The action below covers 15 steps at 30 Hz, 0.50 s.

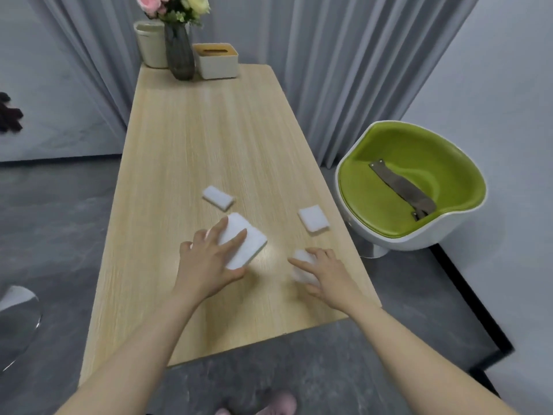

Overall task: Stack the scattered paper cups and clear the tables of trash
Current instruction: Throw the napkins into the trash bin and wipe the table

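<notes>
Several white folded paper napkins lie on the light wooden table [185,139]. My left hand [209,259] rests with straight fingers on the largest napkin [248,247] near the table's middle. My right hand [323,271] lies over a smaller, blurred white napkin [302,265] near the right edge, fingers spread over it. Two more napkins lie free: one [217,198] farther back, one [313,219] to the right. No paper cups are in view.
At the table's far end stand a beige bin [151,44], a dark vase with flowers [179,52] and a tissue box [217,59]. A green and white chair [410,187] stands right of the table. Grey curtains hang behind.
</notes>
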Each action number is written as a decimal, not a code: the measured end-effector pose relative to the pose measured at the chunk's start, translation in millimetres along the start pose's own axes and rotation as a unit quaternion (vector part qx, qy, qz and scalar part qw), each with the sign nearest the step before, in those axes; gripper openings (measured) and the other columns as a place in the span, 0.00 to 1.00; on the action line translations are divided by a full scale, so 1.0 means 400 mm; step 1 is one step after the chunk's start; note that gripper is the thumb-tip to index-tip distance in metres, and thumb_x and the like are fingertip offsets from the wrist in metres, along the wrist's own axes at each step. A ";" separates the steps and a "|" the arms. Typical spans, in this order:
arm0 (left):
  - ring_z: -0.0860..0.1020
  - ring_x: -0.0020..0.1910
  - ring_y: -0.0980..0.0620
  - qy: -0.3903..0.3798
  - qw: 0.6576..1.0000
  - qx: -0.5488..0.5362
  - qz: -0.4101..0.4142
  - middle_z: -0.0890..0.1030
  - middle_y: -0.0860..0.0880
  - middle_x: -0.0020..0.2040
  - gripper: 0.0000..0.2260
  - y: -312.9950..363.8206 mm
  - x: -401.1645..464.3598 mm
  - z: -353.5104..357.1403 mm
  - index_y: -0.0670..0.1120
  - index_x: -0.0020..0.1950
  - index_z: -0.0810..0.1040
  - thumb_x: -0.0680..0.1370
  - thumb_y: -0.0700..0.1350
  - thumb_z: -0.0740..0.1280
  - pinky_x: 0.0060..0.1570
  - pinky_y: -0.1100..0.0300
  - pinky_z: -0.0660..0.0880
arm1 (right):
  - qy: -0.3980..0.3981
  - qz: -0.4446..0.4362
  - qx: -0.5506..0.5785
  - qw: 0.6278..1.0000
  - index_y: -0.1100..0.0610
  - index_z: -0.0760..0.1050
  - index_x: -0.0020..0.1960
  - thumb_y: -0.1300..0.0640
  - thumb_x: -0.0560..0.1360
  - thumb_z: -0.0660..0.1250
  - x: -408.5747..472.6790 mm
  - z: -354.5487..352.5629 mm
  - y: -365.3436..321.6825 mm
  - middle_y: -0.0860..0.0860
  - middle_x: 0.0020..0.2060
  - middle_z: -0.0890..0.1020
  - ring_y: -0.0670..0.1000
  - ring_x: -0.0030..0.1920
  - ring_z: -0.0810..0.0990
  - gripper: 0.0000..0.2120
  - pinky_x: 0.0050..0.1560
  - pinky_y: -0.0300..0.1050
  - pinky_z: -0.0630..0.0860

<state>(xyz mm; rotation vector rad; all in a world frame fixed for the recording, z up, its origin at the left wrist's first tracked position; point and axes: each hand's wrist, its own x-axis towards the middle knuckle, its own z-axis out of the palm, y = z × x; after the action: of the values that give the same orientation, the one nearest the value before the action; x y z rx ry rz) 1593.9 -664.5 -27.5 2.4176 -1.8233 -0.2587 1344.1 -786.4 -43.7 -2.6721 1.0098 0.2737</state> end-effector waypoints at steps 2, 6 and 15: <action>0.62 0.68 0.44 0.034 0.999 -0.011 0.016 0.51 0.53 0.78 0.33 0.072 0.044 -0.042 0.65 0.74 0.56 0.71 0.69 0.62 0.58 0.48 0.63 | 0.017 0.048 0.065 0.997 0.37 0.60 0.73 0.53 0.76 0.64 -0.039 -0.056 0.036 0.52 0.72 0.60 0.53 0.70 0.58 0.29 0.65 0.48 0.66; 0.65 0.67 0.43 0.078 0.993 -0.044 0.073 0.56 0.52 0.77 0.32 0.231 0.101 -0.089 0.65 0.72 0.63 0.70 0.68 0.64 0.56 0.48 0.65 | 0.063 0.126 0.135 0.981 0.36 0.62 0.72 0.55 0.77 0.64 -0.167 -0.152 0.103 0.49 0.71 0.58 0.49 0.69 0.61 0.28 0.59 0.47 0.72; 0.68 0.62 0.43 0.072 0.960 -0.070 0.261 0.61 0.54 0.76 0.29 0.519 0.081 -0.125 0.66 0.70 0.67 0.69 0.68 0.66 0.53 0.48 0.67 | 0.181 0.303 0.118 0.928 0.37 0.64 0.71 0.57 0.78 0.64 -0.507 -0.247 0.107 0.48 0.71 0.58 0.50 0.70 0.57 0.26 0.61 0.48 0.70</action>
<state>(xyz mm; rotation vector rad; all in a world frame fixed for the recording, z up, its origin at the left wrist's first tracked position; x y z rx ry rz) 1416.6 -754.2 57.2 1.7314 -2.1957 -0.1514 1173.6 -723.2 96.3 -2.1672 1.8432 -0.2287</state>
